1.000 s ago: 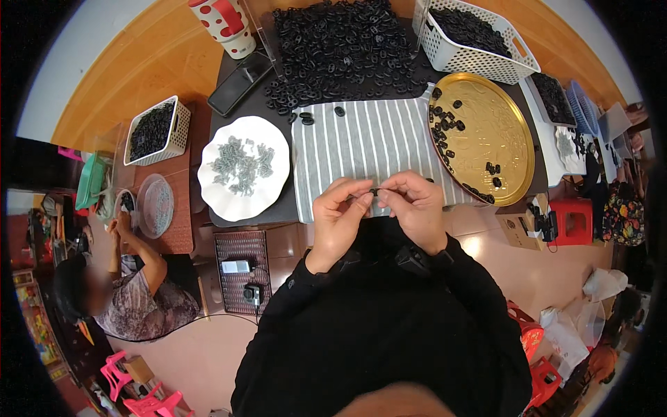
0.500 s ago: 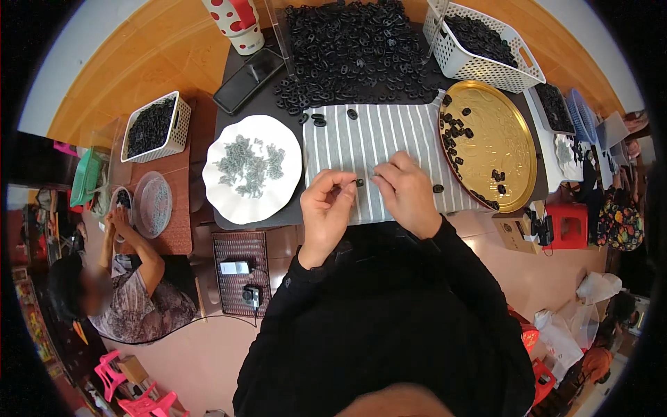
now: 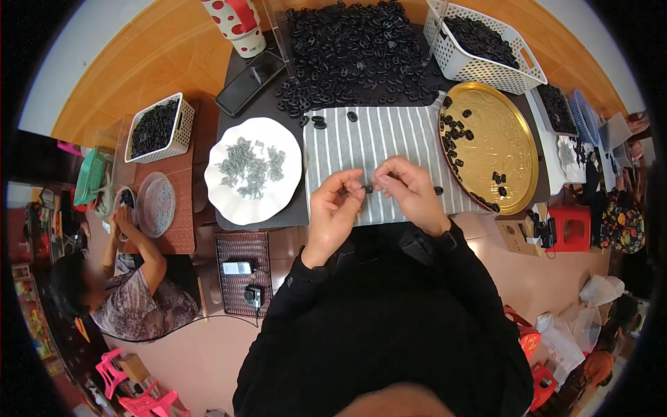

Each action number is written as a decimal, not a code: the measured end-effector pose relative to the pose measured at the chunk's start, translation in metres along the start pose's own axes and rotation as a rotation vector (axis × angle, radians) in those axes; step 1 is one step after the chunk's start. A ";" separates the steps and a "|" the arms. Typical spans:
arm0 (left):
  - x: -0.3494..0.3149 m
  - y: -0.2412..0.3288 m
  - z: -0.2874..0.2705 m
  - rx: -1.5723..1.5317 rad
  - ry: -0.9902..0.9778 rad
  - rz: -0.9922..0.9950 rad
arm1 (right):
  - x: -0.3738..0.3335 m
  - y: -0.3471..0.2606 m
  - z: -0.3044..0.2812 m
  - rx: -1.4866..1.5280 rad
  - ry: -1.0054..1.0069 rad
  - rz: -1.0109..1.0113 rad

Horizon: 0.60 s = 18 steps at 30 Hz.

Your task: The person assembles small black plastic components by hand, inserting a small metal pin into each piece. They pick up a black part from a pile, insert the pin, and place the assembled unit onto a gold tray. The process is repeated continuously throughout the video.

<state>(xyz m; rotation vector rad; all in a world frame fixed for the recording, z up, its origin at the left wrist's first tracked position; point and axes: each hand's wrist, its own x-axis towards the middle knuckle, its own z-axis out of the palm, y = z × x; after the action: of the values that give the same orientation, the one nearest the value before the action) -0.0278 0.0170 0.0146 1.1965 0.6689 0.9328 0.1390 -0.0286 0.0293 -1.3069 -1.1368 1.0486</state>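
Observation:
Over the striped grey cloth [image 3: 410, 142], my left hand [image 3: 332, 217] pinches a small black oval plastic piece [image 3: 369, 189] between thumb and fingers. My right hand [image 3: 417, 198] meets it from the right with thumb and forefinger pressed together. Whether its fingertips hold something tiny is too small to see. One loose black piece [image 3: 438, 190] lies beside the right hand, and several more [image 3: 319, 122] rest at the cloth's far edge. To the left, a white wavy-rimmed plate [image 3: 229, 206] holds a heap of small grey, spring-like parts [image 3: 251, 169].
A gold tray [image 3: 511, 132] with black pieces stands right of the cloth. Beyond it lies a big black heap [image 3: 354, 52], flanked by a white basket [image 3: 479, 67], a phone [image 3: 250, 82] and a spotted tumbler [image 3: 240, 28]. Another person [image 3: 142, 292] works at the left table.
My hands have come together, the right fingertips now meeting the black piece in my left hand. That piece has shifted slightly right and nearer to me.

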 end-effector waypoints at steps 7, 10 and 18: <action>0.001 -0.001 0.012 0.021 -0.055 0.003 | -0.006 0.004 -0.005 0.179 -0.071 0.063; 0.000 0.000 0.015 0.030 -0.058 0.013 | -0.006 0.003 -0.007 0.189 -0.095 0.078; -0.001 -0.002 0.019 0.026 -0.048 0.039 | -0.006 0.007 -0.010 0.260 -0.109 0.064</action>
<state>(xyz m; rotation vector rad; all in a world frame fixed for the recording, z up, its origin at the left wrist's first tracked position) -0.0115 0.0072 0.0179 1.2551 0.6232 0.9271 0.1478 -0.0364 0.0227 -1.0964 -1.0052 1.2825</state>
